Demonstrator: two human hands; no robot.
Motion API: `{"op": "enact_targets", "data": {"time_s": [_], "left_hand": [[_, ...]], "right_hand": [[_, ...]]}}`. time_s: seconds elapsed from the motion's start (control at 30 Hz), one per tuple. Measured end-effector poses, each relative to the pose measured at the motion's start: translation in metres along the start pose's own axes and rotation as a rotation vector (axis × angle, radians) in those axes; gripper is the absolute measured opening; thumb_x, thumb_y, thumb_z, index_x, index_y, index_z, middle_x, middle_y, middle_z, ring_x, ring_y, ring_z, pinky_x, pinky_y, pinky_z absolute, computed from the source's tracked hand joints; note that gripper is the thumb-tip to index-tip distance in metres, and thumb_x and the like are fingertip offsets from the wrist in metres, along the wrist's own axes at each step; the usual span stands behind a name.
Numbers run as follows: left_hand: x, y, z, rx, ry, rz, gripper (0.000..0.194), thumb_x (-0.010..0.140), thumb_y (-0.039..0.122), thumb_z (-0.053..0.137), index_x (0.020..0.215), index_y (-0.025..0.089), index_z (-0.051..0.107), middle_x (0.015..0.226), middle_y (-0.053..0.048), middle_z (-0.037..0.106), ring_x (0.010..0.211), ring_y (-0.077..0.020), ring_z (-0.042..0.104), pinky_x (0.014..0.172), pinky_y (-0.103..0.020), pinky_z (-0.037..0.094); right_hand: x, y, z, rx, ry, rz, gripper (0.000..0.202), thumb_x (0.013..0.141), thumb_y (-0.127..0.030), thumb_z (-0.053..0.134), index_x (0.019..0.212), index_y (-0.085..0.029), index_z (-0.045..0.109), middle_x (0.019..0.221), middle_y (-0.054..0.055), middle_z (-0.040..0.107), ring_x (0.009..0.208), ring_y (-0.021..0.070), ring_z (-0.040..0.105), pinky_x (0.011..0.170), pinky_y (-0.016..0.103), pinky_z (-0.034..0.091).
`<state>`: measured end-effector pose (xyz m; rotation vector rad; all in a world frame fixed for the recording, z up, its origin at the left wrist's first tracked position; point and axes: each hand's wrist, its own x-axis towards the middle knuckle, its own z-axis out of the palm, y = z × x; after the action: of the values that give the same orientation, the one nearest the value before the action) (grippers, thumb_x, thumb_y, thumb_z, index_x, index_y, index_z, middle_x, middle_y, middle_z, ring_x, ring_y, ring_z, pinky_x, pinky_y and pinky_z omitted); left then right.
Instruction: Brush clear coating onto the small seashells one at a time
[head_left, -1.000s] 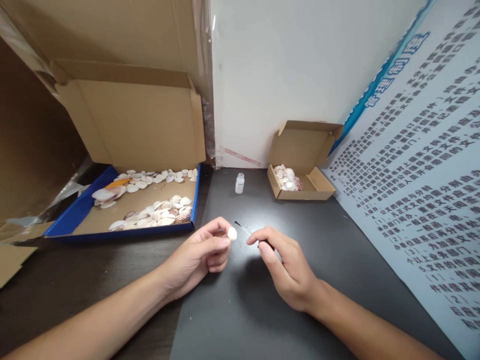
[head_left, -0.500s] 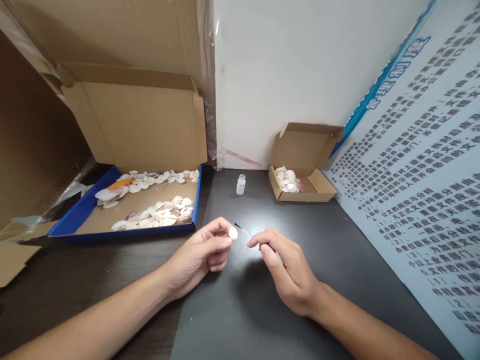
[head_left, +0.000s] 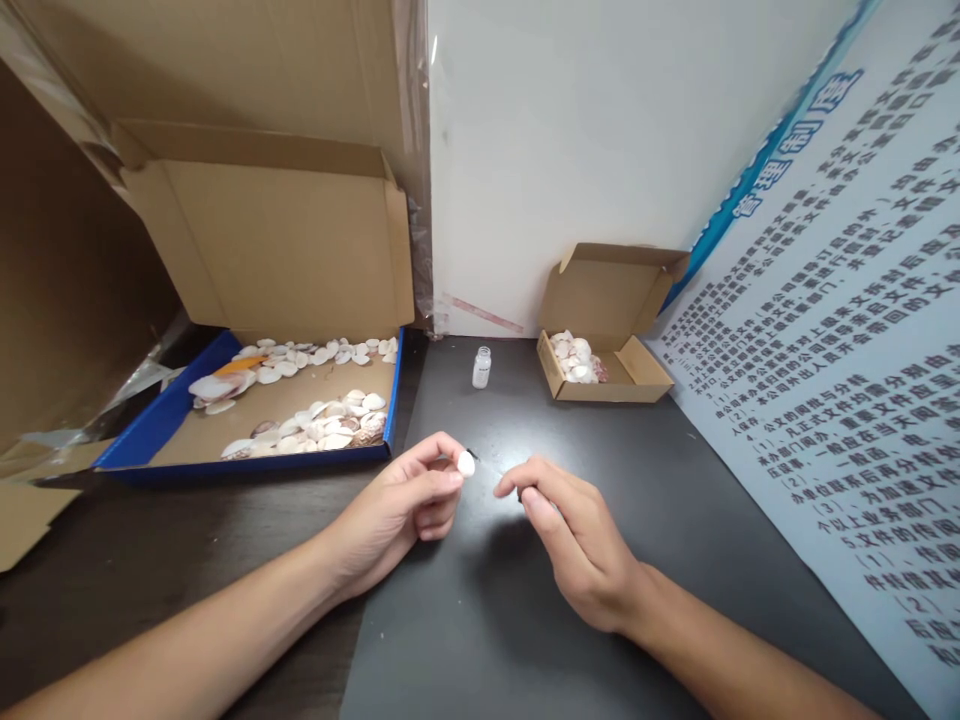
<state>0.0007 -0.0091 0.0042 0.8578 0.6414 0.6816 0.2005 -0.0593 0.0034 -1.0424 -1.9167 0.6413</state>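
Observation:
Between the thumb and index finger of my left hand (head_left: 412, 490) is a small white seashell (head_left: 466, 463). My right hand (head_left: 577, 535) is closed around a thin brush (head_left: 473, 456) with a clear, slender shaft and dark bristles. The bristle end is right by the shell's upper edge; whether it touches I cannot tell. Most of the handle is hidden inside my right hand. Beyond both hands, a small uncapped glass bottle (head_left: 481, 369) with a label stands upright on the dark mat (head_left: 442, 650).
At left, an opened blue-edged cardboard box (head_left: 187, 464) contains rows of shells (head_left: 322, 430) and a larger shell with orange on it. A smaller brown box (head_left: 611, 392) with white shells stands at back right. A white panel (head_left: 495, 160) and a printed board (head_left: 840, 380) border the table.
The brush tip has shifted slightly down and is closer to the shell's edge. Both hands stay almost in place, still holding the shell and the brush.

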Motion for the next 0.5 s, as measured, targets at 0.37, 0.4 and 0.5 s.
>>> {"op": "enact_targets", "data": {"time_s": [0.37, 0.4, 0.5], "left_hand": [[-0.0003, 0.0012, 0.0015, 0.012, 0.011, 0.007, 0.013, 0.083, 0.025, 0.065, 0.084, 0.021, 0.052, 0.055, 0.009, 0.031, 0.049, -0.0069, 0.020, 0.049, -0.022, 0.016], [-0.0004, 0.0012, 0.0016, 0.013, 0.016, 0.008, 0.014, 0.083, 0.025, 0.065, 0.083, 0.021, 0.052, 0.055, 0.009, 0.031, 0.049, -0.0069, 0.021, 0.049, -0.022, 0.016], [-0.0005, 0.0014, 0.0020, 0.013, 0.031, 0.009, 0.015, 0.082, 0.025, 0.065, 0.083, 0.021, 0.051, 0.055, 0.009, 0.031, 0.049, -0.0070, 0.021, 0.049, -0.022, 0.017]], "right_hand": [[0.0004, -0.0009, 0.0005, -0.021, 0.022, 0.035, 0.023, 0.101, -0.021, 0.035, 0.101, -0.020, 0.059, 0.080, 0.001, 0.057, 0.068, 0.0149, 0.052, 0.065, 0.028, 0.041], [0.0003, -0.0011, 0.0002, -0.008, 0.001, 0.017, 0.023, 0.100, -0.021, 0.035, 0.100, -0.020, 0.059, 0.079, 0.001, 0.057, 0.067, 0.0150, 0.052, 0.064, 0.028, 0.041], [-0.0014, -0.0023, -0.0002, 0.060, -0.071, -0.064, 0.025, 0.099, -0.021, 0.034, 0.095, -0.019, 0.058, 0.074, 0.001, 0.056, 0.064, 0.0150, 0.051, 0.062, 0.028, 0.040]]}}
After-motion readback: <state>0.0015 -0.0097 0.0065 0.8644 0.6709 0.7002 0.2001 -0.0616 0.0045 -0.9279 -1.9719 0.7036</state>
